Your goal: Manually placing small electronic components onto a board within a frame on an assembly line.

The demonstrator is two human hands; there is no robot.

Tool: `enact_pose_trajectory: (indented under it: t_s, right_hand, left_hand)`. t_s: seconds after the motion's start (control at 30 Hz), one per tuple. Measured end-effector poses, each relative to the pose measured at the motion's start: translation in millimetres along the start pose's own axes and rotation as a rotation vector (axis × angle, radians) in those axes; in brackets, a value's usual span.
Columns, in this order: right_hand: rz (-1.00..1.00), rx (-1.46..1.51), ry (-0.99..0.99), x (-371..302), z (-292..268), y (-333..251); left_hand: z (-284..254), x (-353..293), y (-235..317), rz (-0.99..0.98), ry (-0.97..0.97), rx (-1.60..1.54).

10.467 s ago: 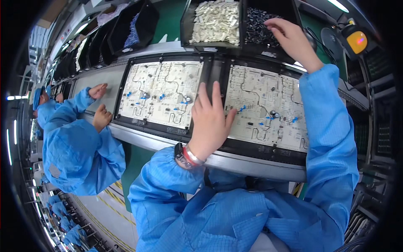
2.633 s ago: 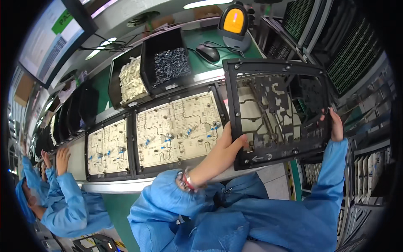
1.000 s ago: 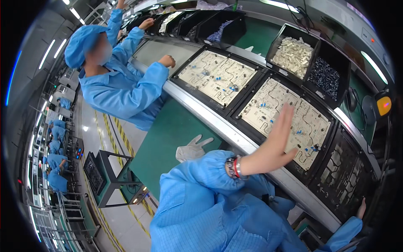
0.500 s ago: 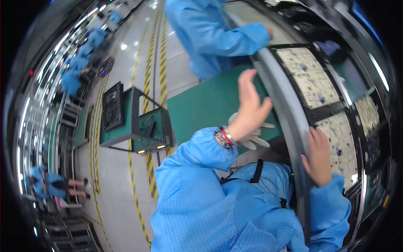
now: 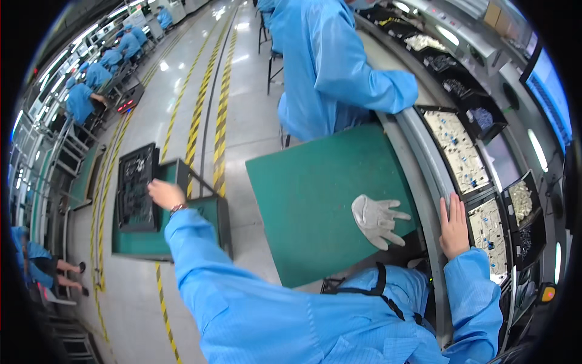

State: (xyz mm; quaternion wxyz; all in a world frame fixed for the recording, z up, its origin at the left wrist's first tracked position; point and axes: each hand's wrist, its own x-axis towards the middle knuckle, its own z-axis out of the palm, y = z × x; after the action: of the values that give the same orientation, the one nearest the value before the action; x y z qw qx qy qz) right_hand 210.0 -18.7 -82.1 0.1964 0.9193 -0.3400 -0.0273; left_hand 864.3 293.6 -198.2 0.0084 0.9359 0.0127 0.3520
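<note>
My left hand reaches out to the left, its fingers bunched on the near edge of a black tray. Dark parts fill the tray, too small to tell apart. It rests on a green-topped cart. My right hand lies with fingers stretched out at the workbench edge, beside a cream circuit board in a black frame. A second such board sits just beyond it. Between my arms, a whitish glove lies on a green tabletop.
A co-worker in a blue smock sits at the bench beyond the green tabletop. Black bins of small parts line the bench's far side, near a screen. Yellow-black floor tape runs along the aisle on the left.
My left hand has swung left from above the glove to the black tray on the cart. My right hand stays at the bench edge. The view has shifted, and the glove now shows fully.
</note>
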Motion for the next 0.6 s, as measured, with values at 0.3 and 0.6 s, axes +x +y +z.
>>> enact_pose_trajectory:
  t_s: [0.3,0.6]
  right_hand:
    - [0.032,-0.006,-0.061,-1,-9,-17]
    - [-0.008,-0.007,-0.012,-6,-6,-14]
  left_hand:
    - [96,12,-97,0.051,0.014,0.280]
    - [95,3,-174,0.059,0.119,0.408]
